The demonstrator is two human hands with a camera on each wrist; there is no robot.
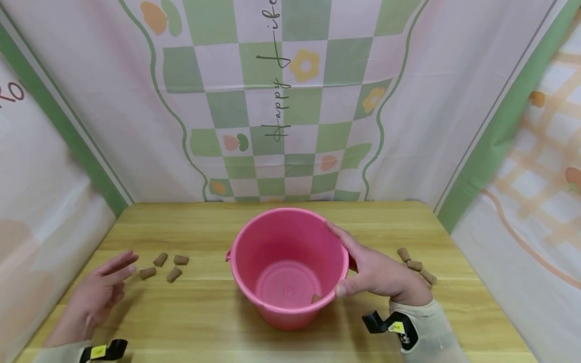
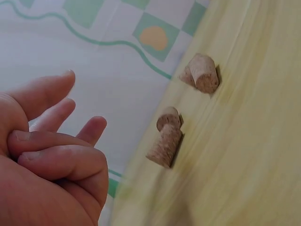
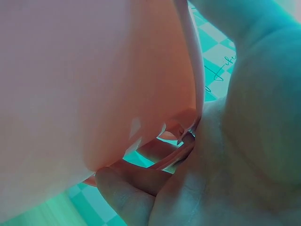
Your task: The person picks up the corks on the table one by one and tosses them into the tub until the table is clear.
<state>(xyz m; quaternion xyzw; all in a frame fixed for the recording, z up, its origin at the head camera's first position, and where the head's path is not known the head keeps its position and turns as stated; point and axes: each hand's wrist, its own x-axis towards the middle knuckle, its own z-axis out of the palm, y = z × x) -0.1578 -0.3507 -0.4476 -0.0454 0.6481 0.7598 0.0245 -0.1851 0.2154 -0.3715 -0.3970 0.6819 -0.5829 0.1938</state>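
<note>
A pink bucket [image 1: 267, 242] stands in the middle of the wooden table, leaning a little toward me. On its right side my right hand [image 1: 381, 272] grips the rim, thumb at the near edge and fingers round the outer wall. In the right wrist view, fingertips [image 3: 124, 193] press the bucket's wall beside its handle. A brown cork piece [image 1: 315, 298] shows inside, partly hidden by the front rim. My left hand [image 1: 102, 290] hovers at the left with nothing visible in it, some fingers extended and others bent toward the palm. Several corks [image 1: 174, 274] lie just right of it.
Three more corks [image 1: 414, 265] lie in a row at the table's right, behind my right wrist. Patterned cloth [image 1: 290, 101] hangs along the back and both sides of the table [image 1: 204, 312].
</note>
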